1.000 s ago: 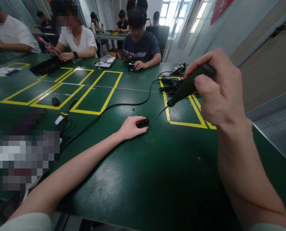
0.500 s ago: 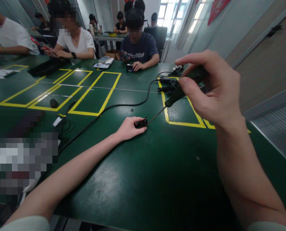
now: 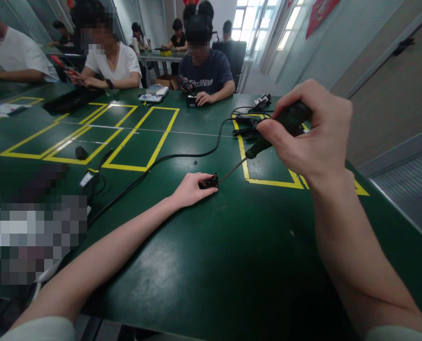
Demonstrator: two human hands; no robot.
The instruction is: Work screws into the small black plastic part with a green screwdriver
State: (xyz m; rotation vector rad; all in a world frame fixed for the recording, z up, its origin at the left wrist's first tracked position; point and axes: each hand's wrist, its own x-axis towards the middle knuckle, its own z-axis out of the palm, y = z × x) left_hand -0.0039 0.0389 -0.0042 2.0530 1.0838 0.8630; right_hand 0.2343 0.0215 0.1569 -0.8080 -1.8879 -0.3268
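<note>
On the green table [image 3: 211,265], my left hand [image 3: 190,190] is closed around a small black part [image 3: 213,180] with a short upright tube at its end. Its exact kind is too small to make out. My right hand [image 3: 312,128] grips the dark handle of a screwdriver [image 3: 264,143], fingers wrapped round it. The thin shaft slants down to the left, and its tip meets the side of the black part near my left fingertips. Whether a screw sits at the tip cannot be seen.
A black cable [image 3: 182,155] runs across the table behind my left hand. Black devices [image 3: 246,127] lie at the back right inside yellow tape. A dark block [image 3: 80,152] stands at left. Across the table, a person in a navy shirt [image 3: 211,71] handles a small black object.
My right hand has turned around the screwdriver handle, its fingers curling further in. My left hand and the black part have stayed in place.
</note>
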